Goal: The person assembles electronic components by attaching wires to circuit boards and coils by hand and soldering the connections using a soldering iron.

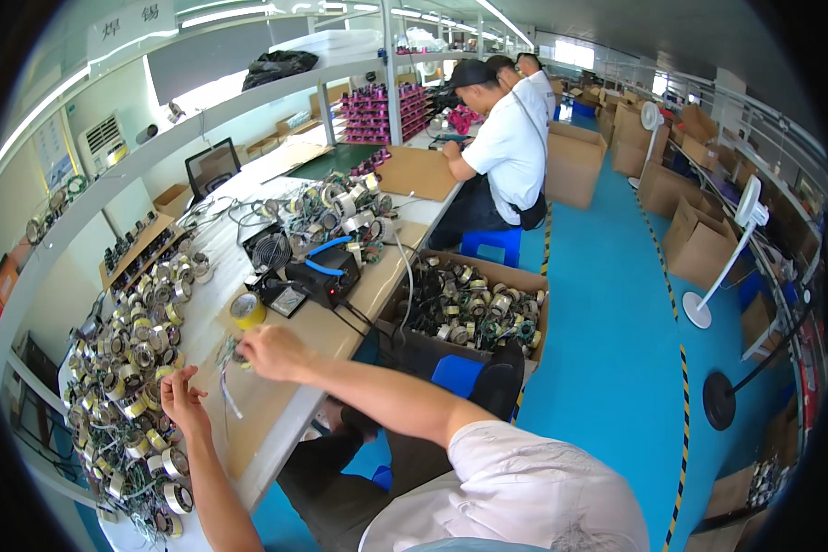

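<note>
My right hand (pixel 278 353) is over the tan work mat, its fingers closed on a small wired part (pixel 234 353). Loose pale wires (pixel 231 391) trail from that part onto the mat. My left hand (pixel 185 401) is raised beside it, at the edge of a large heap of motor coils (pixel 138 368). Its fingers are partly bent and apart, and I see nothing held in them. Just beyond my right hand stands a roll of yellow tape (pixel 247 311). Exactly what the right fingertips grip is partly hidden.
A black soldering station (pixel 327 279) with a blue holder stands behind the tape, near a fan (pixel 271 250). More wired coils (pixel 345 207) lie farther back. A cardboard box of coils (pixel 543 317) sits right of the bench. Co-workers (pixel 515 138) sit along the bench.
</note>
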A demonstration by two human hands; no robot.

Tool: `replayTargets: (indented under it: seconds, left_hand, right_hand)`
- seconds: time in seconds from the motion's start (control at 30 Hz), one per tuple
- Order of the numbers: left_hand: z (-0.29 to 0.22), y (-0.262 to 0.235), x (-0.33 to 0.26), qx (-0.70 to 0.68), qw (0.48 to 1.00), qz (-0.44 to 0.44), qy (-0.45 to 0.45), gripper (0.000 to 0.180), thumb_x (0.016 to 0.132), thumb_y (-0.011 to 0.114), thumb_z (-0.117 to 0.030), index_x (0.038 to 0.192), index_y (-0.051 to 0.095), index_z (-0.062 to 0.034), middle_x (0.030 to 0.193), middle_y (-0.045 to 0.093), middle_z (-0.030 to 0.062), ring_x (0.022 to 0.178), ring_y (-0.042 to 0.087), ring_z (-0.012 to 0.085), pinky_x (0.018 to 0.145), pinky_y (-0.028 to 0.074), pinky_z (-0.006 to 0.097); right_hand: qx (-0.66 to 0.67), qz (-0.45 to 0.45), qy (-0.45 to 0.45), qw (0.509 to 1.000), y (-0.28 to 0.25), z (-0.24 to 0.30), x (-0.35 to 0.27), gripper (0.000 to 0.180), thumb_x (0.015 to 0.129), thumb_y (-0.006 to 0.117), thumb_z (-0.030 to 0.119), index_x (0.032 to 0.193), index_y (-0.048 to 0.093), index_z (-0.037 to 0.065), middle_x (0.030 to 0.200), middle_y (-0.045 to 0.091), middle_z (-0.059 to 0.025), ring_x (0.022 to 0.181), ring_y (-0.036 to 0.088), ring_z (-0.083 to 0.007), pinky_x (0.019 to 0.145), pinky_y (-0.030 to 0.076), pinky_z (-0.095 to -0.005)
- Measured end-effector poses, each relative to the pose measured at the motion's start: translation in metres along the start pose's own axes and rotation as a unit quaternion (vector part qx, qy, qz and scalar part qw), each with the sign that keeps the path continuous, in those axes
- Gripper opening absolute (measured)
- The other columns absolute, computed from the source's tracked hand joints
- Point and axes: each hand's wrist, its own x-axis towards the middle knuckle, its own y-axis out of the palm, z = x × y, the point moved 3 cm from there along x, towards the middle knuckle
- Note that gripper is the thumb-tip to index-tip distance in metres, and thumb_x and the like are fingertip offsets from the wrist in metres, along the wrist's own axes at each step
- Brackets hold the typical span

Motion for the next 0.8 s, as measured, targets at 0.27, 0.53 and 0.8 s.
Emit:
replayTargets:
  seconds: [0.27, 0.53, 0.8]
  left_hand:
    - [0.038, -0.017, 0.005, 0.058, 0.995, -0.042, -0.072, 0.018, 0.099, 0.065, -0.020, 0.088, 0.053, -0.0120, 0.061, 0.054, -0.0003, 0.040, 0.045, 0.0069, 0.033, 0.029, 0.019]
    - [0.063, -0.022, -0.004, 0.148, 0.985, -0.019, -0.088, 0.017, 0.100, 0.064, -0.022, 0.094, 0.051, -0.0126, 0.057, 0.052, -0.0011, 0.041, 0.048, 0.0077, 0.035, 0.032, 0.020]
    - [0.062, -0.030, -0.003, 0.169, 0.981, -0.017, -0.096, 0.018, 0.101, 0.063, -0.022, 0.094, 0.050, -0.0110, 0.056, 0.051, -0.0005, 0.041, 0.049, 0.0084, 0.034, 0.034, 0.021]
  right_hand:
    - [0.209, -0.030, 0.181, 0.961, -0.164, -0.091, -0.006, 0.012, 0.092, 0.064, 0.010, 0.092, 0.070, -0.001, 0.073, 0.069, -0.0097, 0.058, 0.065, -0.0143, 0.053, 0.051, -0.0320]
    - [0.133, -0.208, 0.253, 0.935, -0.297, -0.269, 0.031, 0.019, 0.099, 0.060, 0.019, 0.094, 0.069, 0.003, 0.068, 0.064, -0.0037, 0.050, 0.058, -0.0095, 0.040, 0.045, -0.0286]
    - [-0.176, -0.166, 0.314, 0.918, -0.315, -0.400, 0.040, 0.027, 0.092, 0.065, 0.026, 0.102, 0.071, 0.001, 0.099, 0.072, -0.0226, 0.097, 0.069, -0.0394, 0.086, 0.053, -0.0458]
